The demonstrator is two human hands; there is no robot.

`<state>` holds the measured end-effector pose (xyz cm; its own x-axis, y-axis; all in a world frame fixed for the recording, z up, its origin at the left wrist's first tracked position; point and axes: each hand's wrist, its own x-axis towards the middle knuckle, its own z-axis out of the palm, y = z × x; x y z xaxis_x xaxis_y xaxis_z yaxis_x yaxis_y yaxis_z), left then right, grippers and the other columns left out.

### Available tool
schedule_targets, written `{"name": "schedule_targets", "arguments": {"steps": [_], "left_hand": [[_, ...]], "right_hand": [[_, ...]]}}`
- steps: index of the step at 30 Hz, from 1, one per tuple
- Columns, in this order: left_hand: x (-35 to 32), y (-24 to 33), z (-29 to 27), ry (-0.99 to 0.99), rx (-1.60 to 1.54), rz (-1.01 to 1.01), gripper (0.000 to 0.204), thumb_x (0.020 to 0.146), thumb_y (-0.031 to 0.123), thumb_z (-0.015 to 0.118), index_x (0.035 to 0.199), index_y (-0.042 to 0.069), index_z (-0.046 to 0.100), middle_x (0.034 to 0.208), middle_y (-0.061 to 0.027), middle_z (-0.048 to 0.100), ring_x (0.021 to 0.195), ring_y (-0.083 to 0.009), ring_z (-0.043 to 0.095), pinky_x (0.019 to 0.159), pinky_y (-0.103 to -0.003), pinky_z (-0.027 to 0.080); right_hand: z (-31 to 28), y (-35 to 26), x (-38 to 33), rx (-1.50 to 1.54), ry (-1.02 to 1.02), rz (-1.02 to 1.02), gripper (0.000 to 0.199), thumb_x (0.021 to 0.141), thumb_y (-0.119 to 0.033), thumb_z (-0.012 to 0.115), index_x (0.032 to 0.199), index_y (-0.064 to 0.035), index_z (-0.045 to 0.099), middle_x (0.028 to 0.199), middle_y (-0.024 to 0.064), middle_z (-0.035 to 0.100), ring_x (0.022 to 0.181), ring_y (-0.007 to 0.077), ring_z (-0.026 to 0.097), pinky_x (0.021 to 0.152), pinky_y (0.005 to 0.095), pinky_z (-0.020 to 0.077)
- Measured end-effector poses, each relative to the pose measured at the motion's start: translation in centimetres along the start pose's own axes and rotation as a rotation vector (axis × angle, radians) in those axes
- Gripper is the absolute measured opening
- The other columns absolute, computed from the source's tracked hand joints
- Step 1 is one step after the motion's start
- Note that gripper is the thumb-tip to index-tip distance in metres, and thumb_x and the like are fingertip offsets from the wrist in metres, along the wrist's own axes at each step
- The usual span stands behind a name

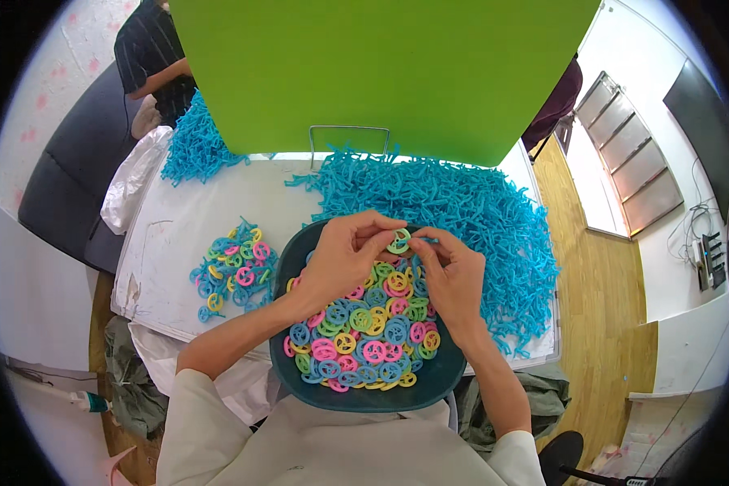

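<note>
Above the far half of a dark green basin (364, 402), my two hands meet at a small light-green plastic wheel (399, 241). My left hand (342, 257) pinches this wheel between thumb and fingertips. At its right edge, my right hand (455, 279) is closed in a pinch; whatever lies between those fingertips is hidden. Many small spoked wheels in pink, yellow, blue and green fill the basin. To the left, on the white table, sits a small pile of coloured wheels with blue stems (233, 271) attached to some of them.
A large heap of blue plastic pieces (429, 190) covers the table's right side, and a smaller blue heap (198, 146) lies far left. Behind stands a green panel (381, 73) with a wire stand (348, 127). Another person (158, 69) sits beyond at the left.
</note>
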<state>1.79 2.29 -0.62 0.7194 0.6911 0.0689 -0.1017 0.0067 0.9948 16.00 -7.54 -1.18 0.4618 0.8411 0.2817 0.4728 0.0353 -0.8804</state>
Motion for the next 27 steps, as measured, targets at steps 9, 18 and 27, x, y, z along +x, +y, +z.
{"name": "schedule_targets", "arguments": {"steps": [9,18,27], "left_hand": [[-0.5,0.0,0.7,0.021,0.02,-0.001,0.022,0.095,0.003,0.052,0.115,-0.005,0.06,0.104,-0.011,0.067,0.093,-0.0151,0.065,0.077,-0.027,0.058],[-0.1,-0.1,0.1,0.002,-0.045,0.033,0.019,0.096,0.007,0.051,0.111,-0.005,0.057,0.102,-0.0094,0.064,0.095,-0.0163,0.064,0.083,-0.029,0.056],[1.3,-1.8,-1.8,-0.123,-0.054,-0.197,0.022,0.099,0.016,0.048,0.113,0.001,0.057,0.097,-0.0043,0.064,0.079,-0.0106,0.059,0.069,-0.028,0.048]], "right_hand": [[0.3,-0.6,-0.4,0.1,0.016,0.128,0.017,0.087,-0.013,0.069,0.094,0.0017,0.069,0.074,0.0072,0.07,0.066,0.0059,0.062,0.056,0.0199,0.0465],[0.5,-0.1,-0.2,0.012,0.018,-0.033,0.018,0.088,-0.011,0.067,0.102,0.0002,0.067,0.08,0.0064,0.07,0.07,0.0087,0.064,0.058,0.0209,0.0478],[0.2,0.5,-0.2,0.342,-0.251,0.027,0.024,0.088,0.0,0.063,0.112,-0.0002,0.061,0.102,0.0076,0.063,0.085,0.0137,0.066,0.07,0.0232,0.0519]]}}
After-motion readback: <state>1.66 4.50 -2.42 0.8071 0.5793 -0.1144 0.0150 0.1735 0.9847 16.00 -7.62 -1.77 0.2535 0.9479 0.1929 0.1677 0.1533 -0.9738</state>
